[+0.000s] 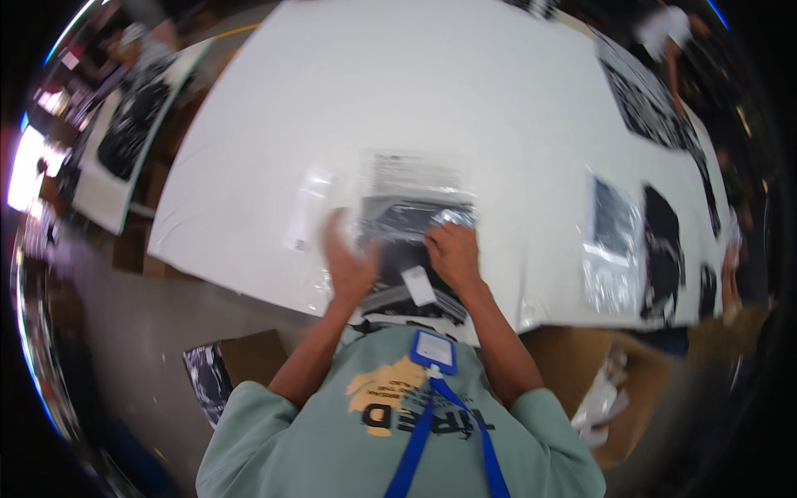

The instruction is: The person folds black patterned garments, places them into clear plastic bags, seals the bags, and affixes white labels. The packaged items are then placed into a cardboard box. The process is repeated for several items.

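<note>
— 2 hands on 1 packet, then? How far along does it look?

— Partway, I'd judge. The dark folded garment (pixel 397 228) sits mostly inside the clear plastic bag (pixel 413 187), near the front edge of the white table (pixel 465 91), but its lower end with a white tag (pixel 419 285) lies outside the bag. Closing the bag seems left to do.

— And the grip?

— The right hand (pixel 452 253) is curled, fingers pressed down on the crinkled bag edge over the cloth. The left hand (pixel 347 264) is blurred; fingers look loosely spread against the bag's left side, but I cannot tell whether it pinches anything.

— Materials?

— Glossy, wrinkled film; soft matte fabric; smooth tabletop. 2 more bagged dark pieces (pixel 618 241) lie to the right, and an open cardboard box (pixel 618 390) stands below the table.
</note>
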A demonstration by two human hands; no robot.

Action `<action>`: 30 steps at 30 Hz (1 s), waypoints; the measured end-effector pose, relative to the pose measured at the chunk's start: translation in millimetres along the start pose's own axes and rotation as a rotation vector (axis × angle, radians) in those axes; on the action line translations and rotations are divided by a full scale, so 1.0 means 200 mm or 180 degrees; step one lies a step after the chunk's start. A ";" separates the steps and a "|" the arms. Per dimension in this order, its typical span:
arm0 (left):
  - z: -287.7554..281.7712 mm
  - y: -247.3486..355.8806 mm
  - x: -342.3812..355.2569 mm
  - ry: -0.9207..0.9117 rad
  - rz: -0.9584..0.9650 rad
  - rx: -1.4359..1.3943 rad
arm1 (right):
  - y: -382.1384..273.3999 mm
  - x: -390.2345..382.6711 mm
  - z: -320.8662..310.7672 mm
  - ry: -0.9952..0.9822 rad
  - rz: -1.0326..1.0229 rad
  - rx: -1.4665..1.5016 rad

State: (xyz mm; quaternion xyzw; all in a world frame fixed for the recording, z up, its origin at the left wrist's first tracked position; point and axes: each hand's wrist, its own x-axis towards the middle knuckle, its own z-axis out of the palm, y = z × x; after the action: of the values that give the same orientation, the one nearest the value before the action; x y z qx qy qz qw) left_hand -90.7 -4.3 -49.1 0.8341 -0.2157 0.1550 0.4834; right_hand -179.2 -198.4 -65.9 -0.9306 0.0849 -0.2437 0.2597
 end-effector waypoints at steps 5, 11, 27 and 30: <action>0.12 0.11 0.12 -0.1764 0.1029 0.1206 | -0.09 0.13 -0.07 -0.0518 -0.0407 -0.0389; 0.20 0.12 0.28 -0.2604 0.0677 0.0635 | -0.22 0.10 -0.21 0.0879 -0.0753 -0.0353; 0.21 0.06 0.42 -0.2794 0.0397 -0.0243 | -0.04 0.06 0.07 0.0487 -0.0266 -0.0368; 0.20 0.04 0.47 -0.2792 -0.0031 -0.0842 | 0.04 0.06 0.08 0.0664 -0.0264 -0.0314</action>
State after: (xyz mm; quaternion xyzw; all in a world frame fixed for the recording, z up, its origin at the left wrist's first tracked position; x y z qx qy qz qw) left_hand -12.4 -61.3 -18.7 0.7531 -0.4139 -0.2439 0.4494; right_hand -159.9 -201.7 -77.5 -0.9145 0.0848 -0.3452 0.1930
